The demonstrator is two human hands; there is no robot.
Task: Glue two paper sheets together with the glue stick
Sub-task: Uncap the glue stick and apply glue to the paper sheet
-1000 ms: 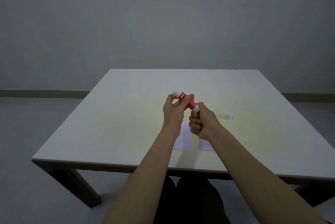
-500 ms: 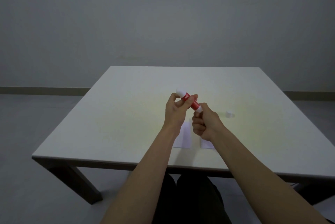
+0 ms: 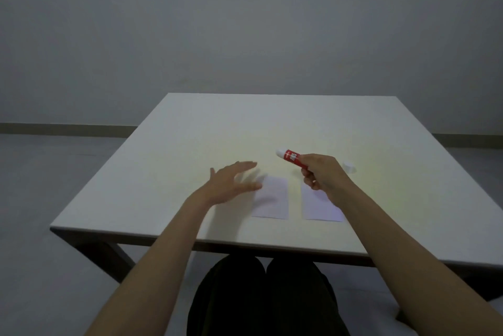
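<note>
Two small white paper sheets lie side by side near the table's front edge: the left sheet (image 3: pixel 272 198) and the right sheet (image 3: pixel 318 206), partly hidden under my right wrist. My right hand (image 3: pixel 322 172) grips the red glue stick (image 3: pixel 291 157), whose white tip points up and to the left above the table. Its white cap (image 3: pixel 348 165) rests on the table just right of that hand. My left hand (image 3: pixel 231 183) hovers with fingers spread, just left of the left sheet, holding nothing.
The white table (image 3: pixel 190 158) has dark legs and stands on a grey floor before a plain grey wall. My knees show under the front edge.
My left hand has let go of the glue stick and moved left and down, fingers now apart. My right hand keeps the stick and has shifted right. Both sheets are now uncovered.
</note>
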